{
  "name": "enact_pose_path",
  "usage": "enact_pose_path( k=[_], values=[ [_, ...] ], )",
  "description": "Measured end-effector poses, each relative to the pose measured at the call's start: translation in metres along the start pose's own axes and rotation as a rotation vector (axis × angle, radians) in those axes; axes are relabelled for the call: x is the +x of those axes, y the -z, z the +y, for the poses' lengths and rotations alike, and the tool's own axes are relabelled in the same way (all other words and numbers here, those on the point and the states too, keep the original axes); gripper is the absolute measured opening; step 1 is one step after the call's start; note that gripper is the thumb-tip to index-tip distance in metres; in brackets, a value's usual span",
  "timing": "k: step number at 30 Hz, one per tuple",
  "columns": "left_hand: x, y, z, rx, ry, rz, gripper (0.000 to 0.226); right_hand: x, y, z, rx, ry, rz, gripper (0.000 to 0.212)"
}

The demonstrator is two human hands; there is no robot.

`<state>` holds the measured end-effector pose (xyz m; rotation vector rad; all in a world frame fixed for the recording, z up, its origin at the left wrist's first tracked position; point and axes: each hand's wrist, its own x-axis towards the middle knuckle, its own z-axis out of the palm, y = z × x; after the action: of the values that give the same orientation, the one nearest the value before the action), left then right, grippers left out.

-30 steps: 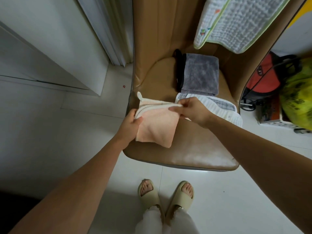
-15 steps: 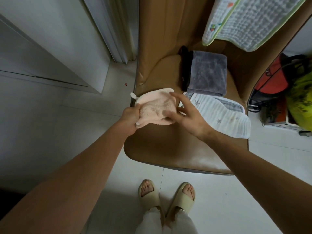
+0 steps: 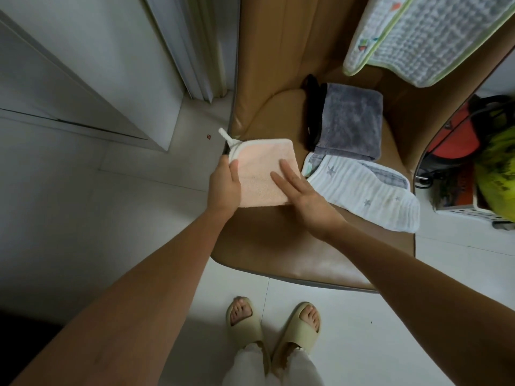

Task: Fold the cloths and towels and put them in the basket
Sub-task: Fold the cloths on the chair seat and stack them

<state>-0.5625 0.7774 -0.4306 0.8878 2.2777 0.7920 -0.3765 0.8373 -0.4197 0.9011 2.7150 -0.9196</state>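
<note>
Peach cloth [image 3: 262, 168]: folded square at the chair [image 3: 292, 246] seat's 9 o'clock edge.
Left hand [image 3: 224, 185]: thumb pinches the cloth's left edge.
Right hand [image 3: 303, 196]: straight fingers press it flat.
Grey towel [image 3: 349, 121]: folded, 2 o'clock of cloth.
Striped cloth [image 3: 362, 190]: 3 o'clock, just beside.

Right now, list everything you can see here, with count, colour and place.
peach cloth: one, peach with white trim, chair's front left, folded
grey towel: one, grey, folded, back of seat
black item: one, black, left of grey towel
striped cloth: one, white with stars, seat's right
chair: one, tan
blanket: one, white with green edge, chair's back
slippers: two, beige, floor
left hand: holds peach cloth's left edge
right hand: flat on peach cloth
</note>
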Motion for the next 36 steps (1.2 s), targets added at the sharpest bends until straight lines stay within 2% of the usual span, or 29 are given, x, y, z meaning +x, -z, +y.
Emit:
enact_pose_path(
  k=[2, 3, 7, 10, 12, 14, 16, 19, 25, 27, 30, 33, 36],
  values=[
    [0.000, -0.010, -0.005, 0.033, -0.005, -0.021, 0.035, 0.001, -0.011, 0.003, -0.130, -0.055, -0.093, 0.068],
    [-0.001, -0.013, -0.007, 0.049, -0.009, -0.011, 0.036, 0.001, -0.014, 0.004, -0.189, -0.049, -0.088, 0.066],
    [-0.003, -0.010, -0.011, 0.075, -0.083, 0.086, 0.038, 0.002, -0.010, -0.005, -0.147, 0.023, 0.171, 0.061],
    [-0.009, -0.004, -0.012, 0.219, -0.294, 0.262, 0.039, 0.018, -0.012, -0.015, -0.069, -0.061, 0.343, 0.056],
    [-0.012, -0.010, -0.016, 0.368, -0.502, 0.186, 0.044, 0.033, -0.021, -0.016, -0.058, -0.106, 0.341, 0.056],
    [-0.011, -0.019, -0.026, 0.546, -0.594, 0.030, 0.051, 0.044, -0.032, -0.012, -0.101, -0.141, 0.310, 0.058],
    [-0.003, -0.022, -0.039, 0.652, -0.578, -0.058, 0.056, 0.050, -0.043, -0.004, -0.197, -0.169, 0.293, 0.060],
    [0.007, -0.024, -0.051, 0.691, -0.610, -0.098, 0.059, 0.054, -0.050, 0.003, -0.271, -0.175, 0.279, 0.060],
    [0.006, -0.014, -0.039, 0.795, -0.556, -0.204, 0.065, 0.051, -0.034, -0.002, -0.195, -0.176, 0.142, 0.059],
    [0.003, -0.004, -0.024, 0.790, -0.545, -0.195, 0.065, 0.033, -0.014, -0.006, -0.116, -0.103, 0.151, 0.058],
    [-0.008, 0.007, 0.015, 0.692, -0.590, -0.161, 0.044, -0.014, 0.014, 0.000, -0.011, -0.090, 0.280, 0.042],
    [-0.025, -0.006, 0.060, 0.610, -0.655, -0.282, 0.038, -0.058, 0.033, 0.028, 0.020, -0.215, 0.404, 0.019],
    [-0.036, -0.037, 0.099, 0.564, -0.716, -0.404, 0.038, -0.083, 0.051, 0.065, -0.015, -0.379, 0.401, 0.020]
  ],
)
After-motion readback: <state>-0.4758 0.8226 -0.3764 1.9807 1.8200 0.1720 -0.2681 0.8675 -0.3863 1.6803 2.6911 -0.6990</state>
